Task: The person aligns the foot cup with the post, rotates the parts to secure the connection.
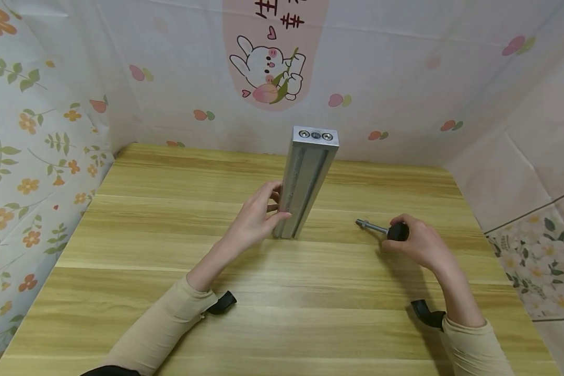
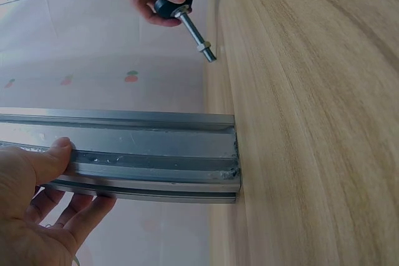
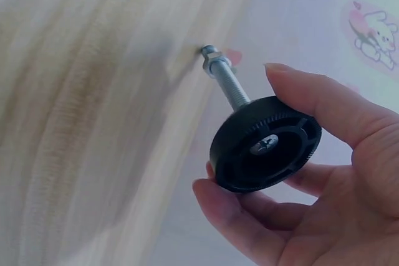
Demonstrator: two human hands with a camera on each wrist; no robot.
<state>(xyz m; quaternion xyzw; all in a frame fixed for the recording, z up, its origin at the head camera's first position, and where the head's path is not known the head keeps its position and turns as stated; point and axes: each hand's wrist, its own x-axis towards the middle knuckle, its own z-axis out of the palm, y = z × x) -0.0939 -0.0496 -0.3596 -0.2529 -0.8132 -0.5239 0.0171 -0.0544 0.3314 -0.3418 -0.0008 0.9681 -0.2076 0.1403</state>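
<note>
An aluminium profile (image 1: 305, 188) stands upright on the wooden table, its top end plate (image 1: 315, 136) showing three holes in a row, the outer two with screws in them. My left hand (image 1: 250, 219) grips its left side low down, thumb on the near face and fingers behind. To the right, my right hand (image 1: 423, 243) holds a levelling foot by its round black base (image 3: 265, 144). The foot's threaded rod (image 1: 376, 227) points left towards the profile, apart from it. A nut (image 3: 215, 63) sits near the rod's tip.
The wooden table (image 1: 169, 209) ends at a cloth-covered wall (image 1: 380, 68) behind, with a floral curtain (image 1: 28, 156) at the left. Black curved pieces stick out by both sleeves, one at the left wrist (image 1: 223, 303) and one at the right (image 1: 426, 314).
</note>
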